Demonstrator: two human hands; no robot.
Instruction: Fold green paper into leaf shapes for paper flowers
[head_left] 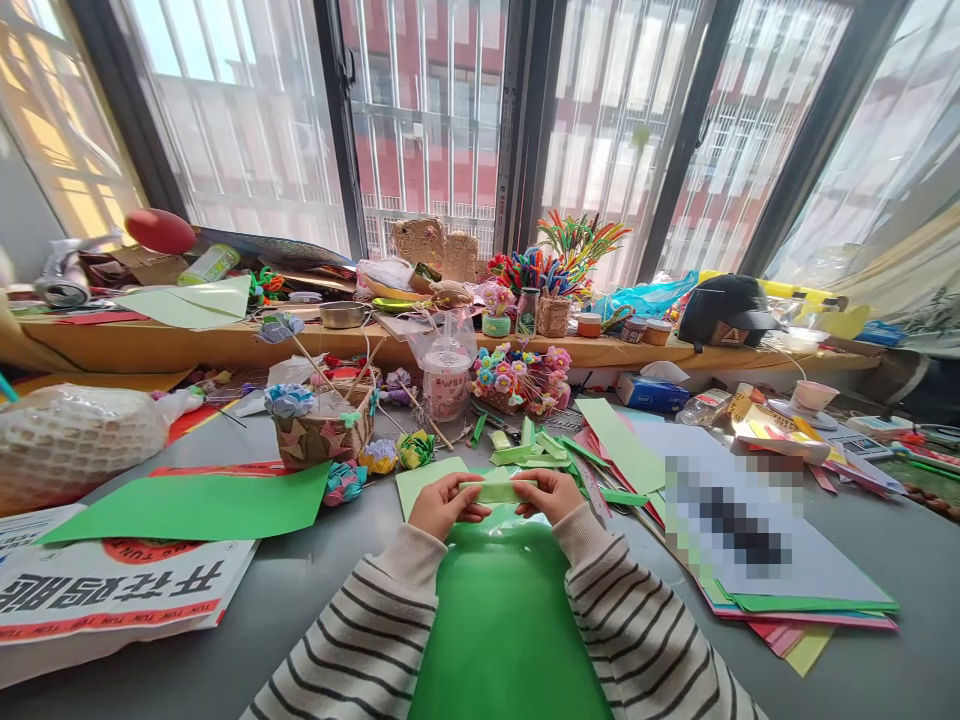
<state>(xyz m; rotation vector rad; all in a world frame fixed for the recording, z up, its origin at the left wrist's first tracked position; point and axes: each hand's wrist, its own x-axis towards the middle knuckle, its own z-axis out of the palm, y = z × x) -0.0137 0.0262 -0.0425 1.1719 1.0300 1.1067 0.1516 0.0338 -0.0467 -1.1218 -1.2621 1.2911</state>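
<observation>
Between my two hands is a folded strip of light green paper (496, 492), held level by its ends. My left hand (444, 508) pinches the left end with thumb and fingers, and my right hand (553, 492) pinches the right end. Below them a glossy green sheet (514, 620) covers the middle of the grey table (330, 600). Just beyond my hands lies a loose heap of folded green paper strips (544, 447). Part of a pale green sheet (420, 487) shows beside my left hand.
A stack of coloured paper (810, 585) lies to the right. On the left are a green sheet (217, 505) and a printed bag (135, 600). Behind stand a basket with paper flowers (319, 440), a plastic cup (446, 385) and a tissue box (652, 392).
</observation>
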